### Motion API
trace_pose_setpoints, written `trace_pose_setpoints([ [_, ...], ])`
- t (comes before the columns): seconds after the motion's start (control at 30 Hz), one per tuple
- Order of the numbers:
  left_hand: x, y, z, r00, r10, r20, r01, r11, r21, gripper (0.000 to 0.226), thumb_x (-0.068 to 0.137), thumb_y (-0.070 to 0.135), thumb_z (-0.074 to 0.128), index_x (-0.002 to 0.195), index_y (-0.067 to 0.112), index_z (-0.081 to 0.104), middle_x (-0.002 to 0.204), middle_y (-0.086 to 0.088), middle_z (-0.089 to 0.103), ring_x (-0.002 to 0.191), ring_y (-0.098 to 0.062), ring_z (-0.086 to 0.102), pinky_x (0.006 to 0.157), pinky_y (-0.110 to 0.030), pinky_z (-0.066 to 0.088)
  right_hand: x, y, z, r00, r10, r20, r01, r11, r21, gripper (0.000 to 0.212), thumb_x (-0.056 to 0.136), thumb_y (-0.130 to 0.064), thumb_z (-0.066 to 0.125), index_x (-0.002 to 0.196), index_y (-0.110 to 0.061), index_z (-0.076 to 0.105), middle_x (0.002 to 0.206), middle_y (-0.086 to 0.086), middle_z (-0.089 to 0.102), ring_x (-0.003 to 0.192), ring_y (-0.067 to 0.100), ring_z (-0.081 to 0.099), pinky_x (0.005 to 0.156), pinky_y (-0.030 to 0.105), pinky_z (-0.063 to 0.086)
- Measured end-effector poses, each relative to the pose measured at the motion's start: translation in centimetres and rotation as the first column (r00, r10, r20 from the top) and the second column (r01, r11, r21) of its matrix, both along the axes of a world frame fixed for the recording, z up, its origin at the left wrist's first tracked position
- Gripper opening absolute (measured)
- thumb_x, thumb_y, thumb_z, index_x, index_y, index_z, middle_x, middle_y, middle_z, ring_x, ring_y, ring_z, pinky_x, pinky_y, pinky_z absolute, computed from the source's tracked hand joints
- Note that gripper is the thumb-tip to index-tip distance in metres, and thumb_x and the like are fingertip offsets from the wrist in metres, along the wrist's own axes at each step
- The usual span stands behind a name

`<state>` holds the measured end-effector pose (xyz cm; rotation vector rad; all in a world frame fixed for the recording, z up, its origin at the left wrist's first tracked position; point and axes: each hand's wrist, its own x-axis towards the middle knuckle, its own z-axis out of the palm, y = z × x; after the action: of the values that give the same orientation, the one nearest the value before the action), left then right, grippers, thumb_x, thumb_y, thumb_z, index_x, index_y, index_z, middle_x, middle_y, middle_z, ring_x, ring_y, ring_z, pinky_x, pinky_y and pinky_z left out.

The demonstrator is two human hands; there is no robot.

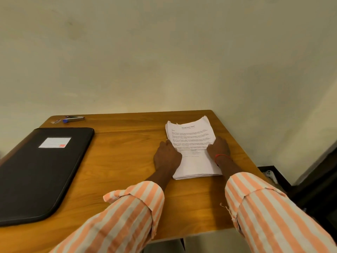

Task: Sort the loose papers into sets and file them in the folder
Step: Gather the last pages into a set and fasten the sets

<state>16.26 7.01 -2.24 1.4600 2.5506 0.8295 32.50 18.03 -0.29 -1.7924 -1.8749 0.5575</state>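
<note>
As the papers lie right of centre, long axis near-to-far, the left hand and right hand touch their side edges; finger grip cannot be determined. The folder lies well left.

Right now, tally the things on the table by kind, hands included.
Black folder: 1
Paper stack: 1
Stapler-like tool: 1
Hands: 2, left hand and right hand
Total: 5
Small blurred bits beside the tool uncounted.
</note>
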Motion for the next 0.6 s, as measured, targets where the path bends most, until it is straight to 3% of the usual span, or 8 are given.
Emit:
trace_pose_setpoints([
  [0.13,0.0,0.4,0.0,1.0,-0.02,-0.008,0.02,1.0,-0.004,0.029,0.1,0.031,0.049,0.124,0.016,0.055,0.12,-0.007,0.059,0.096,-0.023,0.063,0.069,-0.028,0.041,0.1,-0.3,-0.3,0.995,0.001,0.105,-0.006,0.999,0.048,0.055,0.091,-0.021,0.062,0.14,-0.007,0.042,0.136,0.017,0.051,0.126,0.036,0.049,0.103,0.049,0.046],
  [0.33,-0.5,0.3,0.5,0.997,-0.081,-0.012,0.081,0.996,-0.041,0.035,0.104,0.037,0.045,0.133,0.018,0.053,0.127,-0.007,0.056,0.109,-0.025,0.06,0.077,-0.028,0.038,0.4,-0.1,-0.4,0.978,-0.004,0.207,-0.009,0.998,0.064,0.052,0.091,-0.028,0.059,0.138,-0.012,0.044,0.136,0.012,0.054,0.127,0.033,0.046,0.104,0.048,0.042],
  [0.43,-1.6,0.5,0.8,0.991,-0.122,0.053,0.126,0.989,-0.076,0.045,0.105,0.046,0.042,0.14,0.019,0.05,0.133,-0.009,0.054,0.118,-0.026,0.057,0.087,-0.032,0.043,0.1,-0.3,-0.3,0.964,-0.027,0.265,0.017,0.999,0.041,0.059,0.09,-0.031,0.059,0.143,-0.012,0.04,0.139,0.013,0.052,0.129,0.033,0.044,0.107,0.049,0.038],
  [0.53,-2.6,0.0,1.3,0.98,-0.167,0.106,0.173,0.984,-0.053,0.046,0.104,0.048,0.042,0.133,0.015,0.055,0.132,-0.015,0.057,0.117,-0.03,0.056,0.098,-0.04,0.047,-0.6,-0.9,0.2,0.955,-0.049,0.294,0.015,0.993,0.117,0.061,0.09,-0.03,0.06,0.144,-0.011,0.039,0.142,0.014,0.049,0.131,0.032,0.043,0.107,0.048,0.036],
  [0.6,-3.5,-0.9,1.7,0.985,-0.144,0.093,0.149,0.988,-0.045,0.049,0.104,0.046,0.043,0.139,0.012,0.052,0.139,-0.015,0.053,0.126,-0.031,0.052,0.105,-0.041,0.044,-2.0,-1.8,0.7,0.952,-0.023,0.305,-0.035,0.983,0.183,0.058,0.092,-0.028,0.058,0.144,-0.012,0.04,0.14,0.013,0.051,0.13,0.031,0.045,0.107,0.047,0.035],
])
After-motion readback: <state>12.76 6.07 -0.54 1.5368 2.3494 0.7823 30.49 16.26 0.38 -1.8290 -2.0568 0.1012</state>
